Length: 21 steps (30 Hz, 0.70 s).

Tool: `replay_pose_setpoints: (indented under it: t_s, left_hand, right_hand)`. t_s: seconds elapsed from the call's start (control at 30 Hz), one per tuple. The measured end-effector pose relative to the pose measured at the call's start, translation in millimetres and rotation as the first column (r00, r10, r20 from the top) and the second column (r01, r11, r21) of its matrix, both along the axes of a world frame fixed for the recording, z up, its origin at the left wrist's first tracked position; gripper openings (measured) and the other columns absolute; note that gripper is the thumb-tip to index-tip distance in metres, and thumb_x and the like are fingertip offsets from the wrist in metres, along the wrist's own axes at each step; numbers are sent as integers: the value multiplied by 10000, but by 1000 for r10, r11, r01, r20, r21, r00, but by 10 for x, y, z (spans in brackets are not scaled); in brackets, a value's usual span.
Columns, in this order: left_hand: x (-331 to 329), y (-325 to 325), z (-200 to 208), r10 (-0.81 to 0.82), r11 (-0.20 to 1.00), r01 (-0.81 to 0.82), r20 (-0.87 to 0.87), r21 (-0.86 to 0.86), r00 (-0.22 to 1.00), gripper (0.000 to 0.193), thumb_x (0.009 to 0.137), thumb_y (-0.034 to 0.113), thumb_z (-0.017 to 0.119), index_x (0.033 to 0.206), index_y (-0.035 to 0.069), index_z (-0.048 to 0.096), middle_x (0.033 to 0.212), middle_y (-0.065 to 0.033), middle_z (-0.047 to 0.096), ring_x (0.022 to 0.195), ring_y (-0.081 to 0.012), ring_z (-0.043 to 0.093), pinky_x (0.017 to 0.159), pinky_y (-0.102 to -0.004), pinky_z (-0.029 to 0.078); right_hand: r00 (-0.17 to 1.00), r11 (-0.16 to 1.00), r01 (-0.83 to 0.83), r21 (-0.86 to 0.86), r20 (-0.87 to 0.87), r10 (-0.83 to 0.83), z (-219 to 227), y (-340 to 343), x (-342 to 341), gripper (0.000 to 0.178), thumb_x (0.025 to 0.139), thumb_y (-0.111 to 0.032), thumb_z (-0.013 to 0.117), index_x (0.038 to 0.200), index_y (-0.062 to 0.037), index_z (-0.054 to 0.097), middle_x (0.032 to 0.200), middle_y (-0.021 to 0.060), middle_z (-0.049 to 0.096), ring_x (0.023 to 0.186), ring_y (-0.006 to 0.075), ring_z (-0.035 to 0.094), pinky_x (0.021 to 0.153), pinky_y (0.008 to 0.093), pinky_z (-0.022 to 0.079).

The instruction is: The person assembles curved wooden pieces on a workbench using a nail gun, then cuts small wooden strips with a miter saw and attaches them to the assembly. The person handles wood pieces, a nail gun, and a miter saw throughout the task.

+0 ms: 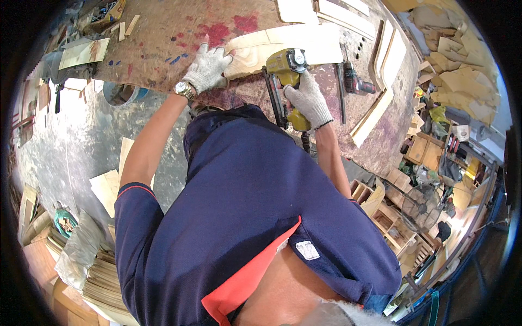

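My left hand (206, 67), in a white knit glove with a wristwatch at the cuff, is at the left end of a pale curved wooden board (318, 39). Its thumb and fingers grip that end, one finger sticking out away from me. A yellow-green pneumatic nail gun (284, 64) is in my gloved right hand (310, 100), my fingers wrapped round its handle. Its head is over the near edge of the board, and its black magazine slants toward me. Whether the nose touches the wood is hidden.
The worktable (163, 32) bears red and blue stains. A red-and-black cordless drill (359, 81), a dark rod (341, 95) and curved wooden strips (389, 54) lie to the right. A bucket (120, 93) stands below on the left; wood scraps (457, 70) are heaped at far right.
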<state>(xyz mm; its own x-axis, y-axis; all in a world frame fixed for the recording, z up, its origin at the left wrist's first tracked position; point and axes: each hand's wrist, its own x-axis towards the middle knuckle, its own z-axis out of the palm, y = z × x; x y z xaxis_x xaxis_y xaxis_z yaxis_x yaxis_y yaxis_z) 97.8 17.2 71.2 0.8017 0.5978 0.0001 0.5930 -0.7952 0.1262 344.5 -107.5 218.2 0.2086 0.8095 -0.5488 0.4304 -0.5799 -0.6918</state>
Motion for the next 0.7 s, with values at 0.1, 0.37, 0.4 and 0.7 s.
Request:
replay_pose_setpoints:
  t_s: [0.1, 0.37, 0.4, 0.7]
  left_hand:
    - [0, 6, 8, -1, 1000, 1, -13, -7, 1000, 715, 749, 384, 818, 1377, 134, 587, 1056, -79, 643, 1136, -239, 635, 1234, -631, 178]
    - [17, 7, -1, 10, 1000, -11, -96, -12, 995, 652, 799, 327, 762, 1396, 142, 576, 1063, -78, 639, 1129, -239, 642, 1235, -642, 164]
    - [14, 2, -30, 14, 1000, -14, -52, -6, 999, 587, 832, 270, 729, 1387, 155, 578, 1048, -71, 633, 1104, -234, 645, 1233, -639, 176]
    - [11, 37, -179, 29, 999, -29, -4, -18, 1000, 552, 839, 132, 668, 1383, 145, 573, 1043, -79, 629, 1140, -245, 640, 1230, -645, 173]
  right_hand:
    - [999, 1000, -22, -14, 29, 22, -40, 24, -3, 490, 875, -101, 659, 1327, 4, 502, 889, 135, 698, 622, 158, 661, 578, 339, 546]
    - [956, 986, -157, 59, 259, 137, -145, 41, -15, 563, 852, -203, 692, 1338, 11, 505, 1030, 229, 719, 903, 353, 724, 822, 428, 573]
    - [966, 987, -151, 51, 221, 137, -149, 38, -23, 566, 849, -212, 694, 1334, 14, 509, 1059, 242, 717, 964, 378, 715, 864, 439, 562]
    - [966, 968, -234, 87, 130, 222, -325, 44, -143, 571, 834, -229, 702, 1313, 26, 522, 1117, 297, 694, 1099, 459, 664, 938, 481, 528]
